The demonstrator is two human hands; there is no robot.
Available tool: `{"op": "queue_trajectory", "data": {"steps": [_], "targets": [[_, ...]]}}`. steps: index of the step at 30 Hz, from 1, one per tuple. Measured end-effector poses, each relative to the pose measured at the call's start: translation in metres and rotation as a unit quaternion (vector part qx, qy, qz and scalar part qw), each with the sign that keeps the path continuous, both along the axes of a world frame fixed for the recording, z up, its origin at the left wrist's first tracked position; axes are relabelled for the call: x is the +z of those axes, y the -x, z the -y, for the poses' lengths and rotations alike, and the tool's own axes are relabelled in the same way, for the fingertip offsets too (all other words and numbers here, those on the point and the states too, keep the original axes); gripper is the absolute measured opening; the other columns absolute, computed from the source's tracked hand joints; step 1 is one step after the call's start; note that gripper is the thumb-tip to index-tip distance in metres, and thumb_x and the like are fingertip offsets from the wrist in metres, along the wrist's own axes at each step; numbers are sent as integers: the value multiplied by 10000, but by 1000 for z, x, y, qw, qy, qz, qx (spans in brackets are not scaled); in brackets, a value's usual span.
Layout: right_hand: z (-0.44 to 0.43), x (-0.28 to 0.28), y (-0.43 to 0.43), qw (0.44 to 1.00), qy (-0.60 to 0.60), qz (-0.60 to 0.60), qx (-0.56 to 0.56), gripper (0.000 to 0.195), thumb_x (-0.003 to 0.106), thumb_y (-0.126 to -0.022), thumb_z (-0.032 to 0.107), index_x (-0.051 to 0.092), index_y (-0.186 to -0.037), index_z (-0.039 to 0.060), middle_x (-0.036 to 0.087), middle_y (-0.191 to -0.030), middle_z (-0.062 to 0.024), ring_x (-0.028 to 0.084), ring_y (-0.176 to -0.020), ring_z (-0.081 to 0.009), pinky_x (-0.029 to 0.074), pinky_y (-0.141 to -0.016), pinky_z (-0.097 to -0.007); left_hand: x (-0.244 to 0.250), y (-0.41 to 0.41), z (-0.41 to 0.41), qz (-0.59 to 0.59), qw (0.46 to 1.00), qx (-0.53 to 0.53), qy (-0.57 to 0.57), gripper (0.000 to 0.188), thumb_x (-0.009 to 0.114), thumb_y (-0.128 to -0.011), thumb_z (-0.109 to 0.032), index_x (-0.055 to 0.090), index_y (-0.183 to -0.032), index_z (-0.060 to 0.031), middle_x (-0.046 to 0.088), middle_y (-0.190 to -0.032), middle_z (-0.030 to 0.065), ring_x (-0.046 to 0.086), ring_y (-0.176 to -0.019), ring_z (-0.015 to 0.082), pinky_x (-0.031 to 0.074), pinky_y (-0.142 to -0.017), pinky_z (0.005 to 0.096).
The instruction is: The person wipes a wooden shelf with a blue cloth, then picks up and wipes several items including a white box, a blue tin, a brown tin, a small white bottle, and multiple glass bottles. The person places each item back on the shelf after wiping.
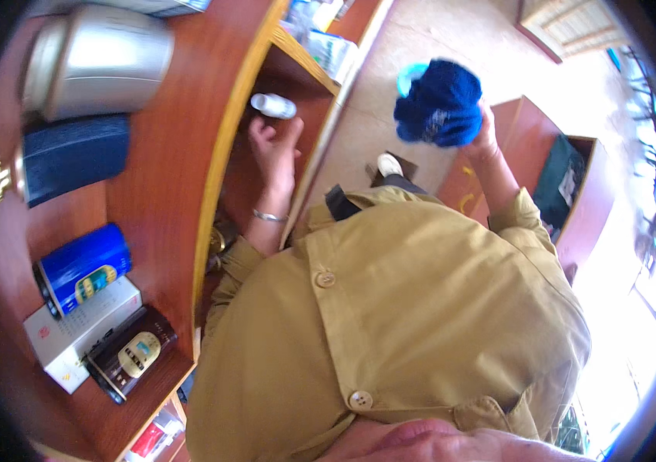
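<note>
My left hand (274,150) reaches into a compartment of the wooden shelf unit, thumb and fingers apart. Just past its fingertips is a small white bottle (276,106); whether they touch it I cannot tell. A crumpled dark blue cloth (440,107) with a pale mark is in the grip of my right hand (485,136), held out over the floor. Behind the cloth shows part of a light-blue rounded object (410,78), mostly hidden.
On the left shelves stand a silver canister (117,60), a dark blue box (76,153), a blue tin (88,263), a white box (88,323) and a dark brown tin (134,352). A wooden cabinet (527,124) with an open compartment is at right. Small packages (330,52) fill an upper compartment.
</note>
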State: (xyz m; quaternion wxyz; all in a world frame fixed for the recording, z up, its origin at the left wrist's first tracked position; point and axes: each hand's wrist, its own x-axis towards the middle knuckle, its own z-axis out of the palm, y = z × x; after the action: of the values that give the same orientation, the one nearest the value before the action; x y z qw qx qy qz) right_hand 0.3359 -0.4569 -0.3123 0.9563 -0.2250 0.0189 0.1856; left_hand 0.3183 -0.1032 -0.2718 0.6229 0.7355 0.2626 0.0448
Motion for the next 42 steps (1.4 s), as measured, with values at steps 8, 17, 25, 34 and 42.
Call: {"op": "queue_trajectory", "data": {"steps": [8, 17, 25, 34, 42], "targets": [[63, 9, 12, 992, -91, 55, -63, 583, 380, -960, 490, 479, -1356, 74, 528, -1348, -169, 508, -1229, -355, 393, -1047, -523, -12, -37, -3, 25, 999, 14, -31, 404, 795, -782, -242, 584, -1080, -68, 606, -952, 13, 571, -756, 102, 421, -470, 219], [21, 35, 24, 964, 137, -120, -192, 699, 502, -896, 527, 401, -1403, 57, 506, -1364, -175, 493, -1246, -344, 364, -1077, -494, 8, -13, 15, 134, 990, -18, 39, 362, 666, -913, -244, 557, -1200, -51, 616, -1138, 47, 581, -1007, 140, 472, -831, 289], [-95, 95, 24, 923, 342, 176, 31, 791, 786, -758, 344, 415, -1399, 67, 473, -1380, -161, 459, -1276, -317, 369, -1069, -459, 9, 13, 41, 117, 921, -284, 239, 533, 499, -954, -495, 477, -1277, -72, 524, -1226, 91, 494, -1123, 196, 405, -964, 357], [-123, 98, 58, 661, 486, 545, -172, 503, 803, -691, 198, 560, -1118, 89, 496, -1273, -177, 530, -1079, -351, 442, -918, -445, 60, 25, 49, -24, 734, -145, 664, 795, 381, -865, -733, 531, -1215, -36, 567, -1213, 164, 577, -1065, 295, 468, -953, 412], [-113, 80, 92, 986, 135, 40, 93, 741, 851, -696, 153, 452, -1313, 65, 589, -1200, -54, 548, -1138, -187, 436, -1009, -361, 102, 30, 72, 222, 926, -243, 182, 468, 588, -928, -305, 410, -1274, -46, 587, -927, 84, 581, -865, 194, 488, -835, 353]]}}
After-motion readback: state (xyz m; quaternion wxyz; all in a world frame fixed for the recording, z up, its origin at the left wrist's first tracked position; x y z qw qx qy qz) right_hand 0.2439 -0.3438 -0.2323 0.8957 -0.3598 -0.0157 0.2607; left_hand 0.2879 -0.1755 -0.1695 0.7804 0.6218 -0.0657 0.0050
